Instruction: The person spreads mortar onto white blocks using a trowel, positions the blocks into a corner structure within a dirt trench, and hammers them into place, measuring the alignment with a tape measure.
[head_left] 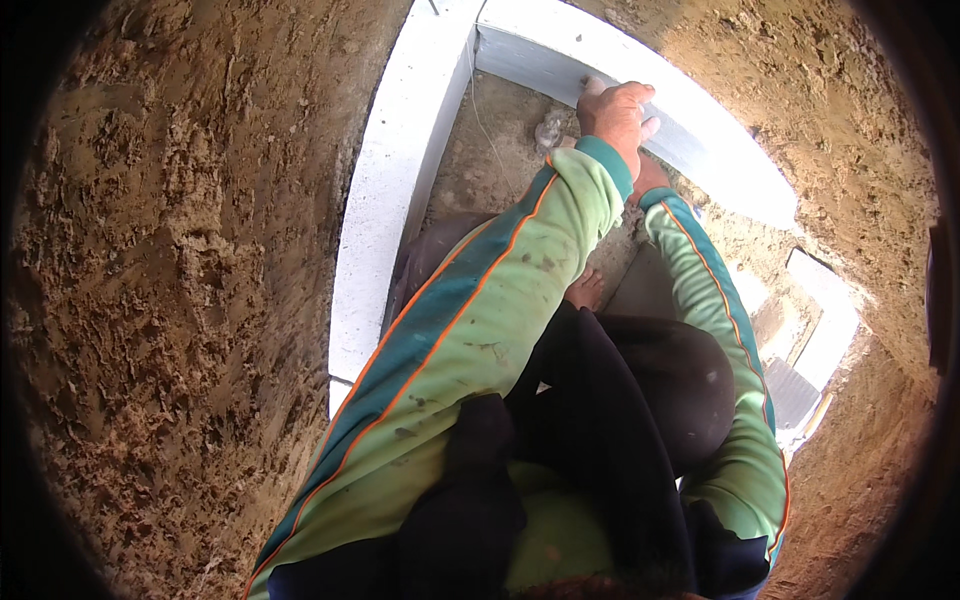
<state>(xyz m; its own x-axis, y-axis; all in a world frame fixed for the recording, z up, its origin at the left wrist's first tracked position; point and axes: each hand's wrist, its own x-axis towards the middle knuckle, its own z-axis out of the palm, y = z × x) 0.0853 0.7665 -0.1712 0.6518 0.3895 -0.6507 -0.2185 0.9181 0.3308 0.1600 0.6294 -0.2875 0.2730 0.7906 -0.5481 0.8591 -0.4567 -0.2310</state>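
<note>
My left hand [616,122] grips the white block [710,135] that runs across the top, its curled fingers against the grey inner face. My right hand [650,178] is just below and behind it, mostly hidden by the left hand and wrist, so its fingers cannot be made out. Another long white block [385,220] runs down the left and meets the top one at a corner. A thin cord [478,115] hangs in that corner. A small pale lump [552,128] lies on the rough floor [465,190] beside my left hand.
Rough brown earthen walls [190,280] surround the blocks on both sides. More white pieces [820,300] and a grey panel [790,390] lie at the right. My bare foot [585,290] and bent, dark-clothed knee [665,390] are below my hands.
</note>
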